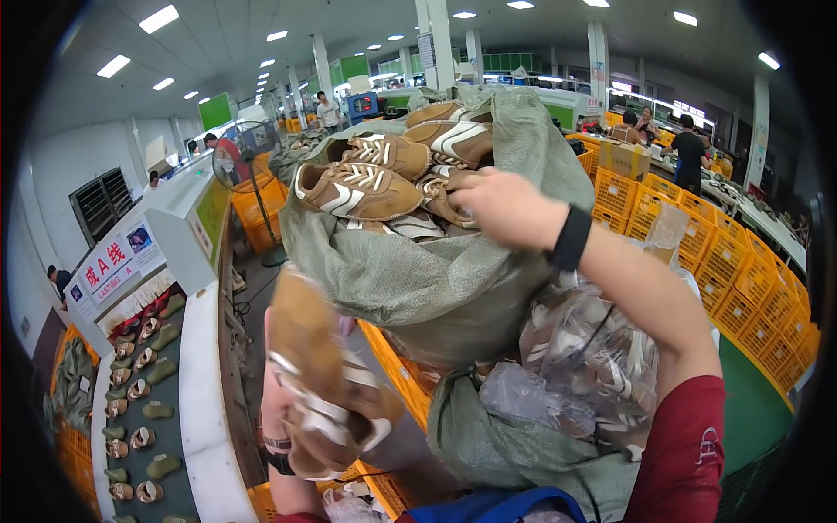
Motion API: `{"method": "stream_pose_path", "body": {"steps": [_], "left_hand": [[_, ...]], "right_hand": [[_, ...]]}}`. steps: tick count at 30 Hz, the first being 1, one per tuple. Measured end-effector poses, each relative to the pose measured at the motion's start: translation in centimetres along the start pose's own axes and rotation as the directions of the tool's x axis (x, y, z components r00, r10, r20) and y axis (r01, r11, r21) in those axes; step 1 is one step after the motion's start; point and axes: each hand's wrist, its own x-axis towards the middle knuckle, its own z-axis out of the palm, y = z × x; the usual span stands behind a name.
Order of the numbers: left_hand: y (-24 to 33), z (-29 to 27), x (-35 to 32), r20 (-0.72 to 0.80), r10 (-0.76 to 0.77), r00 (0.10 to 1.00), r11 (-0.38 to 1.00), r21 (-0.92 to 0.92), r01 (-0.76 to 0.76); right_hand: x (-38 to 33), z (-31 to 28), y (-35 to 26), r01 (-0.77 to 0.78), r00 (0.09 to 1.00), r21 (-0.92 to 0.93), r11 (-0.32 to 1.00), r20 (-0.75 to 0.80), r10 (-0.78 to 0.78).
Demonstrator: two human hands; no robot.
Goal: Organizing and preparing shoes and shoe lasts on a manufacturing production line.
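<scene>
Your right hand [501, 205] reaches up into the mouth of the grey-green woven sack [436, 288], fingers curled down among the brown shoe uppers with white stripes [375, 179] piled at its top. Whether those fingers are closed on one upper you cannot tell; they are buried behind the pile. A black wristband [571, 237] sits on that wrist, at 3 o'clock from the hand. Your left hand [292, 418], low at 7 o'clock from the sack, is clenched around a brown upper [327, 392] of the same kind, blurred, held close to the camera. At 5 o'clock from the sack a clear plastic bag of more uppers [593, 357] leans against it. Far to the left, at 9 o'clock, a conveyor [139, 410] carries rows of green lasts and uppers. Orange crates [741, 270] stack at 3 o'clock.
</scene>
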Motion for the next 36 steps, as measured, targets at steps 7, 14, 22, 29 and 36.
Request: {"method": "stream_pose_path", "body": {"steps": [7,14,22,29,36], "left_hand": [[-1.3,1.4,4.6,0.289,-0.172,0.942,0.984,0.094,0.151],[-2.8,2.1,7.7,0.420,-0.267,0.867,0.890,0.454,0.055],[-4.7,1.9,13.1,0.459,-0.375,0.806,0.757,0.653,-0.019],[-4.6,2.5,12.2,0.505,-0.280,0.817,0.643,0.730,-0.231],[-1.5,0.5,10.5,0.488,-0.477,0.731,0.553,0.813,-0.182]], "right_hand": [[-2.3,3.9,4.5,-0.100,0.976,-0.003,0.995,0.195,0.099],[1.8,4.1,8.6,-0.316,0.945,0.179,0.932,0.141,0.294],[1.4,4.7,3.9,-0.042,0.998,-0.153,0.987,-0.048,0.035],[3.0,7.9,-1.9,-0.188,0.963,0.367,0.911,0.250,0.098],[2.9,8.2,-1.5,-0.350,0.677,0.719,0.600,0.637,-0.368]]}}
